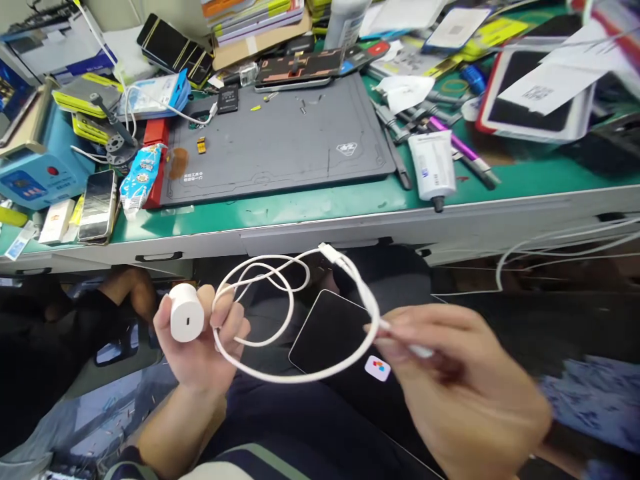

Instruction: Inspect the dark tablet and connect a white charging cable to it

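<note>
A white round charger (187, 313) with a small dark port facing the camera sits in my left hand (207, 343), whose fingers also hold part of a looped white cable (295, 378). My right hand (465, 373) pinches the cable close to one end; a white connector shows between the fingers. Another white connector (330, 253) hangs above, at the top of the loops. Below the cable, a dark tablet (330, 333) with a small coloured sticker (377, 368) lies on the lap, partly covered by my right hand.
A green workbench (280, 212) runs across ahead, bearing a grey mat (280, 133), a phone (98, 203), a white tube (433, 167), tools and a red-edged case (540, 87). White cables (505, 260) hang at the right. Another person's arm (125, 290) is at the left.
</note>
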Demonstrator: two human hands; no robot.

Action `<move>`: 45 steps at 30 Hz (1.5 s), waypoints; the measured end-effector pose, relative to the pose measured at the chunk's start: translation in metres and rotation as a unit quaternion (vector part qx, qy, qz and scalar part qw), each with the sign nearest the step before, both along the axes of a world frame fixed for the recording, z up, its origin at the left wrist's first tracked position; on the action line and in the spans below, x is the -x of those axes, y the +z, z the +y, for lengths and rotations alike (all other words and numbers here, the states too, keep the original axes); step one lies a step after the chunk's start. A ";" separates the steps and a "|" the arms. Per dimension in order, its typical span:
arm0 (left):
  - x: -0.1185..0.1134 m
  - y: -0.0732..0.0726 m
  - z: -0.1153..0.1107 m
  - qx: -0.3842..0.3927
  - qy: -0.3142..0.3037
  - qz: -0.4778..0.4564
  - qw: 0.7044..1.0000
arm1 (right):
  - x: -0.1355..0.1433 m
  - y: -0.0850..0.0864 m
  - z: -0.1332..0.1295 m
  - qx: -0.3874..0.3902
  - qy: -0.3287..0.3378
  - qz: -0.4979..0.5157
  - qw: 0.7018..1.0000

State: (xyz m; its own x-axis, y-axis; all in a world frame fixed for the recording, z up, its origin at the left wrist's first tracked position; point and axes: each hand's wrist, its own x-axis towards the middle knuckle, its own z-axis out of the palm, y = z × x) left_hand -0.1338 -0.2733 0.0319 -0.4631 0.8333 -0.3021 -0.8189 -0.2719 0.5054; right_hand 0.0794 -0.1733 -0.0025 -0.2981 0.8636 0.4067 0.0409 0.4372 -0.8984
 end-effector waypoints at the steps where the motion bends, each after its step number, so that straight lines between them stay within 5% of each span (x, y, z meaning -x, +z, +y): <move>1: 0.000 0.000 -0.001 -0.010 -0.007 -0.003 1.000 | 0.001 0.002 0.000 -0.044 0.046 -0.028 0.998; 4: -0.004 0.000 -0.001 -0.033 -0.048 -0.020 0.998 | 0.007 0.006 -0.001 -0.140 0.138 -0.074 0.978; 12: -0.003 -0.002 -0.008 -0.092 -0.236 -0.032 0.967 | 0.019 0.007 0.015 -0.281 0.151 -0.173 0.932; 17: 0.011 0.000 -0.011 -0.108 -0.255 -0.009 0.961 | 0.026 0.019 0.033 -0.330 0.184 -0.239 0.895; 20: 0.021 0.000 -0.013 -0.120 -0.252 -0.038 0.959 | 0.025 0.021 0.045 -0.296 0.294 -0.233 0.878; 24: 0.033 -0.002 -0.016 -0.116 -0.196 -0.103 0.968 | 0.023 0.027 0.057 -0.128 0.474 -0.240 0.838; 28: 0.040 -0.003 -0.016 -0.123 -0.156 -0.166 0.966 | 0.023 0.033 0.059 0.025 0.537 -0.248 0.806; 35: 0.045 0.000 -0.016 -0.063 -0.158 -0.116 0.979 | 0.029 0.031 0.064 0.249 0.420 -0.263 0.832; 40: 0.046 0.002 -0.017 0.004 -0.098 -0.086 0.991 | 0.026 0.017 0.065 0.404 0.342 -0.168 0.832; 45: 0.048 0.005 -0.017 0.018 -0.036 -0.077 0.996 | 0.028 0.013 0.053 0.384 0.181 -0.050 0.904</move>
